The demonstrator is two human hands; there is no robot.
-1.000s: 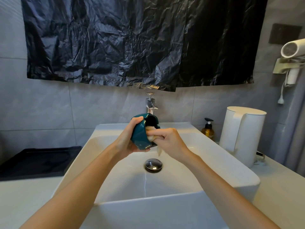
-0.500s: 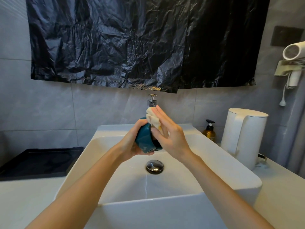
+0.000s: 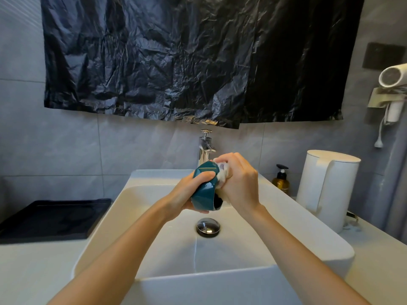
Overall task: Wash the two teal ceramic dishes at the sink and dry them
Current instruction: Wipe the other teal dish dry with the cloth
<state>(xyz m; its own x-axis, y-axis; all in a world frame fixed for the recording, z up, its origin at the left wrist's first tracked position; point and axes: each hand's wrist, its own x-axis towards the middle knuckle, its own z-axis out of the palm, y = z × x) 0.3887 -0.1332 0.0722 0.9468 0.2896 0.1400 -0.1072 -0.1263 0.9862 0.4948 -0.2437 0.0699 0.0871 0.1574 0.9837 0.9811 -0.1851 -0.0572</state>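
My left hand [image 3: 187,195] grips a teal ceramic dish [image 3: 203,190] on its edge above the white sink [image 3: 154,227], thumb across its outer wall. My right hand [image 3: 239,183] is curled round a pale cloth [image 3: 222,172] and presses it against the dish's open side. The dish's dark inside shows at its lower edge. Most of the cloth is hidden by my fingers. A second teal dish is not in sight.
A chrome tap [image 3: 206,148] stands behind the dish, a drain plug [image 3: 208,226] below it. An amber pump bottle [image 3: 281,180] and a white kettle [image 3: 328,188] sit at the right, a black tray [image 3: 52,219] at the left. Black plastic sheet [image 3: 187,58] covers the wall.
My right hand with the cloth rose over the dish's top, then came down and closed against its open side. The dish turned in my left hand.
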